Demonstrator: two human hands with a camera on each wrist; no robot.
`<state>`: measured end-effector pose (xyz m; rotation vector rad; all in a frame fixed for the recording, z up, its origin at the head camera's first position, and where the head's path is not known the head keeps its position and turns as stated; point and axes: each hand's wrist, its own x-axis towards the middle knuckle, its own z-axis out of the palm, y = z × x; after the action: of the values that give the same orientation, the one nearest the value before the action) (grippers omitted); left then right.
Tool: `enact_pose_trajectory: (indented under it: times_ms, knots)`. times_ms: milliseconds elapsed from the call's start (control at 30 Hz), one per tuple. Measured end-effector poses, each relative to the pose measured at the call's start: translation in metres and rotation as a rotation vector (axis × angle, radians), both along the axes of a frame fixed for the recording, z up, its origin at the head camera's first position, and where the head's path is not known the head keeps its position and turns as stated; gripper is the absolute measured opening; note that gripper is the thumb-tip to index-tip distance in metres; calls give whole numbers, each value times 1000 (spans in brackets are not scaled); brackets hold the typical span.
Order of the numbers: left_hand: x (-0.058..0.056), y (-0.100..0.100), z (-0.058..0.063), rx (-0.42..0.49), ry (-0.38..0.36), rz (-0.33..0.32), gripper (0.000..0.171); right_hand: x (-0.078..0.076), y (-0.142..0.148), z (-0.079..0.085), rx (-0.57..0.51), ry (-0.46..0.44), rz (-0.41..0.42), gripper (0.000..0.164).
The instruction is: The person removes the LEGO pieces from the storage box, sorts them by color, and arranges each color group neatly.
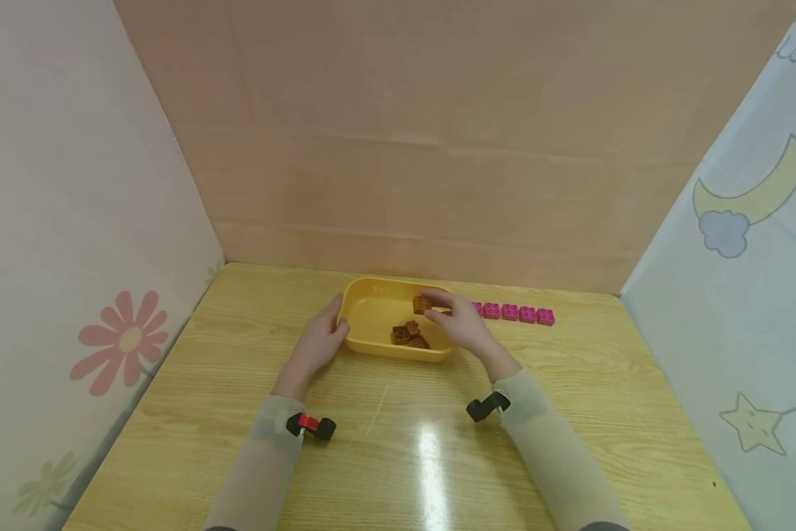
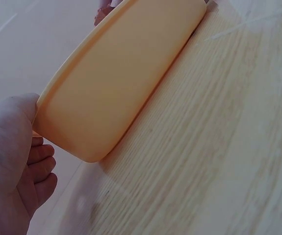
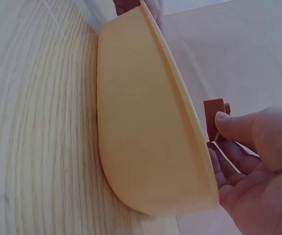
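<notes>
A yellow plastic tray (image 1: 398, 353) stands on the table, its long side facing me. At its left end my left hand (image 1: 315, 341) grips the rim, thumb on the near side, as the left wrist view also shows. Above the right part of the tray my right hand (image 1: 465, 322) pinches a brown toy brick (image 3: 213, 117) between thumb and fingers, clear of the tray floor. Several more brown bricks (image 1: 402, 335) lie in a loose pile inside, near the front wall. My right hand hides the tray's right end.
A straight row of pink toy bricks (image 1: 510, 312) runs to the right of the tray, its left end partly behind my right hand. A tan backdrop (image 1: 411, 184) rises behind the wooden table (image 1: 384, 457). Patterned cloth walls flank both sides.
</notes>
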<state>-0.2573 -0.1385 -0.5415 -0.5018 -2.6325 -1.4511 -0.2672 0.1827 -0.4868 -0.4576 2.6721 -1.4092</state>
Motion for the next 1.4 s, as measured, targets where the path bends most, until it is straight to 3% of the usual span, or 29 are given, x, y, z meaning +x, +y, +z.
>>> enact_pose_trajectory:
  times_ms: [633, 1100, 1400]
  knots:
    - [1, 0, 2, -5, -3, 4, 63, 23, 59, -4, -80, -6, -95, 49]
    - [-1, 0, -1, -7, 4, 6, 63, 36, 104, -28, -86, 18, -153, 52]
    - [-1, 0, -2, -2, 7, 4, 63, 49, 133, -36, -33, -39, -196, 52]
